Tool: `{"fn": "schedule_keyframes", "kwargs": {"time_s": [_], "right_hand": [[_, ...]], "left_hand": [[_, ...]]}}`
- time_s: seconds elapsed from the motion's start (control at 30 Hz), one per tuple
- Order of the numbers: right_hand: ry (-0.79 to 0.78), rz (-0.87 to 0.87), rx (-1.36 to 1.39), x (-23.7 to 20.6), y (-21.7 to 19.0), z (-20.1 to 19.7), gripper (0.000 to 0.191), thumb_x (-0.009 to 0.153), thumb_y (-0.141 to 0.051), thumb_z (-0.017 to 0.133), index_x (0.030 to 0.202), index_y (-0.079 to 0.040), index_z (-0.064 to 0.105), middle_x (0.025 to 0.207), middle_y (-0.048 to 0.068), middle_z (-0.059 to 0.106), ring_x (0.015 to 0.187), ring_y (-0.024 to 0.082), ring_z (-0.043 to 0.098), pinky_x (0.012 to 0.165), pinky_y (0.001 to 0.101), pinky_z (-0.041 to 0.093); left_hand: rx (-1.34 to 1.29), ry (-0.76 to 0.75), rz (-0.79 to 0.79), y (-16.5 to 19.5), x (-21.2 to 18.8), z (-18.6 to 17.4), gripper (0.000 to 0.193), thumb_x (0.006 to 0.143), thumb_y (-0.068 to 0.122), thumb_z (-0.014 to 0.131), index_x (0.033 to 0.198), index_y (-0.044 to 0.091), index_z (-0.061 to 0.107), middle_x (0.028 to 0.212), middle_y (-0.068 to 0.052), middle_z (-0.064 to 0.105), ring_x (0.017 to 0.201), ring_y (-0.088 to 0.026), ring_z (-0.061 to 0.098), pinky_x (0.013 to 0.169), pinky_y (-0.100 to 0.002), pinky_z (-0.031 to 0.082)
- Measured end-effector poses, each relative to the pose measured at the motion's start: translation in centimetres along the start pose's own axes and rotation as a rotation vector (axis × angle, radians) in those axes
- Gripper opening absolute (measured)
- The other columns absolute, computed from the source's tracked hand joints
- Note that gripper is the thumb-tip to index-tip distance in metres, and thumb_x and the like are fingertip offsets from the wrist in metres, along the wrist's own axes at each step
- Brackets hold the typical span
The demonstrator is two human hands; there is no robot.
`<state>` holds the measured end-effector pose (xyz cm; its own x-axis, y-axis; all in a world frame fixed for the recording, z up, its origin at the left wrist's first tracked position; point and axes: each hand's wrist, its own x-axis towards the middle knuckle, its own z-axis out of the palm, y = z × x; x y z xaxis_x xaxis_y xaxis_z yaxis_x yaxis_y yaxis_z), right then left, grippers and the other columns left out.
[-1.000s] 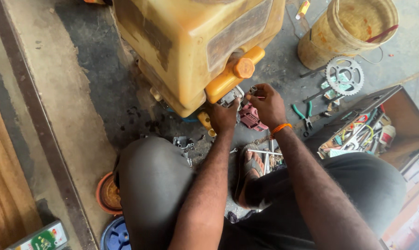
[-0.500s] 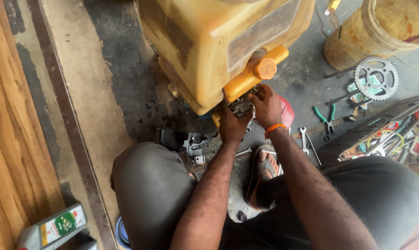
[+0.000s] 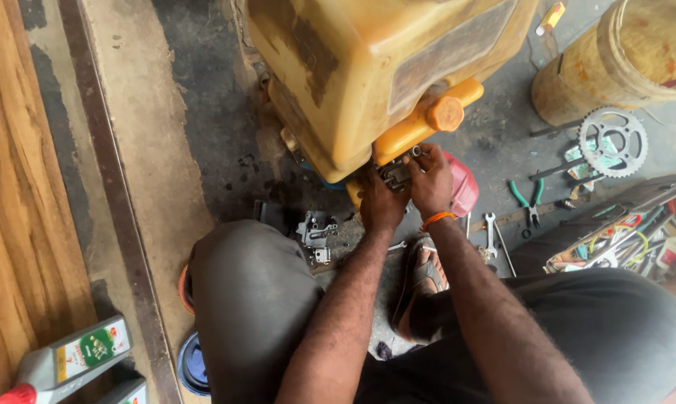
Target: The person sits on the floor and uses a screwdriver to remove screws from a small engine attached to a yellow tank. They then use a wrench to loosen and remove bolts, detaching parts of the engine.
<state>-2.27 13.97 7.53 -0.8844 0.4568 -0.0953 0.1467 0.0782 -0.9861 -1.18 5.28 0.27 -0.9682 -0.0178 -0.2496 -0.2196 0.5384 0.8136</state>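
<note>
Your left hand (image 3: 380, 203) and right hand (image 3: 430, 178) meet just under the yellow machine (image 3: 368, 67), below its orange cap (image 3: 446, 114). Both are curled narrow around a small metal part (image 3: 395, 173) held between them against the machine's underside; how firmly the fingers pinch it you cannot tell. A pink piece (image 3: 464, 185) sits just behind your right hand. On the floor to the right lie a wrench (image 3: 490, 232), pliers (image 3: 529, 200) and a sprocket (image 3: 612, 141).

Soft, even daylight, no hard shadows or glare; the view is sharp centrally, slightly stretched at edges.
</note>
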Motion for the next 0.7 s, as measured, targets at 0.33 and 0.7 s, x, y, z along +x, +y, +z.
{"fn": "schedule_keyframes", "kwargs": {"time_s": [0.33,0.7], "right_hand": [[0.057,-0.111,-0.449,-0.5,0.1,0.4,0.034,0.089,-0.015,0.077,0.121,-0.005,0.071,0.108,0.01,0.078,0.101,0.018,0.073,0.089,0.0311,0.056],[-0.121,-0.432,-0.751,1.5,2.4,0.3,0.025,0.089,-0.019,0.076,0.111,-0.006,0.075,0.113,0.019,0.071,0.106,0.04,0.065,0.088,0.0498,0.053]], "left_hand": [[0.002,-0.071,-0.07,0.6,0.0,-0.7,0.112,0.074,0.044,0.082,0.159,0.01,0.018,0.161,-0.025,0.032,0.126,-0.043,0.058,0.094,-0.052,0.055],[0.009,0.024,0.076,-0.9,0.2,0.3,0.105,0.078,0.033,0.082,0.158,0.004,0.02,0.157,-0.032,0.03,0.141,-0.051,0.038,0.108,-0.054,0.044]]}}
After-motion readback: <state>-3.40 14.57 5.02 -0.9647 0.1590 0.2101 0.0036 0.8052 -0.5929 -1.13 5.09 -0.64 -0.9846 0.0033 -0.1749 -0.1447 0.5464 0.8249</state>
